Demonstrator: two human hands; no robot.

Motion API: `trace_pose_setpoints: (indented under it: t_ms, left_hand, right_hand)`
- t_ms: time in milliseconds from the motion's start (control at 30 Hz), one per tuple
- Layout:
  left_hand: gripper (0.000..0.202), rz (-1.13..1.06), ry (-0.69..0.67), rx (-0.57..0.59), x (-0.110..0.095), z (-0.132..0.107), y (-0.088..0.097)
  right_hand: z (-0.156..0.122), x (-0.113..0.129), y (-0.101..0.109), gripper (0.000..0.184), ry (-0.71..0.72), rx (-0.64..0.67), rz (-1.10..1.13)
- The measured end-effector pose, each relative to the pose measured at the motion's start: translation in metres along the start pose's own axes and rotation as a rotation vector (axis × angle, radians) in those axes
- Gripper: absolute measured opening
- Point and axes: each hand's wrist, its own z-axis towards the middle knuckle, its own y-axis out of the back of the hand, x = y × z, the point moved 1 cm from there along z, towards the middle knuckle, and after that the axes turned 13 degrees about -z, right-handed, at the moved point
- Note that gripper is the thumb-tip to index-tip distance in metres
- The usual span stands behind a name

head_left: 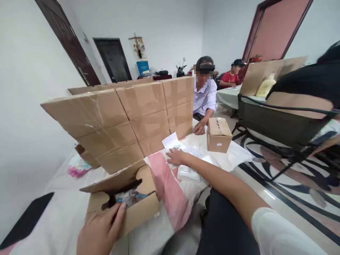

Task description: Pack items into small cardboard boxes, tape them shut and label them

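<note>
Left of centre, low in the frame, stands an open brown cardboard box (140, 216), probably light and stiff, best held by its rim, where the left hand (102, 226) grasps the near wall; glossy, soft-looking plastic packets (130, 197) lie inside. Mid-frame, the right hand (176, 157) spreads loose fingers beside a thin white paper sheet (171, 140), contact unclear.
</note>
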Motion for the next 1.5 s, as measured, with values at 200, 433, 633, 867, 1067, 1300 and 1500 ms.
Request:
trace_pose_setpoints:
  t_ms: [200, 433, 633, 867, 1067, 1300, 1500]
  left_hand:
    - [0.042, -0.025, -0.041, -0.020, 0.001, 0.000, -0.001]
    - [0.039, 0.009, 0.034, 0.007, -0.001, 0.004, -0.002]
    - [0.041, 0.098, 0.004, 0.025, -0.003, 0.010, -0.001]
    - [0.037, 0.076, 0.098, 0.160, 0.007, 0.014, -0.001]
    - [0.043, 0.044, 0.205, 0.158, -0.017, 0.010, 0.012]
    - [0.050, 0.049, 0.280, 0.179, -0.028, 0.024, 0.022]
    - [0.047, 0.075, 0.271, 0.177, -0.024, 0.026, 0.019]
  right_hand:
    - [-0.007, 0.000, 0.007, 0.066, -0.003, -0.007, 0.012]
    - [-0.012, 0.002, 0.014, 0.064, 0.001, -0.015, 0.034]
    - [-0.011, 0.001, 0.015, 0.065, 0.016, -0.003, 0.045]
    - [-0.015, -0.002, 0.020, 0.060, 0.036, -0.027, 0.044]
    - [-0.025, -0.006, 0.030, 0.050, 0.125, -0.070, 0.071]
    - [-0.038, -0.003, 0.035, 0.059, 0.124, -0.081, 0.122]
    - [-0.038, -0.001, 0.032, 0.059, 0.083, -0.049, 0.083]
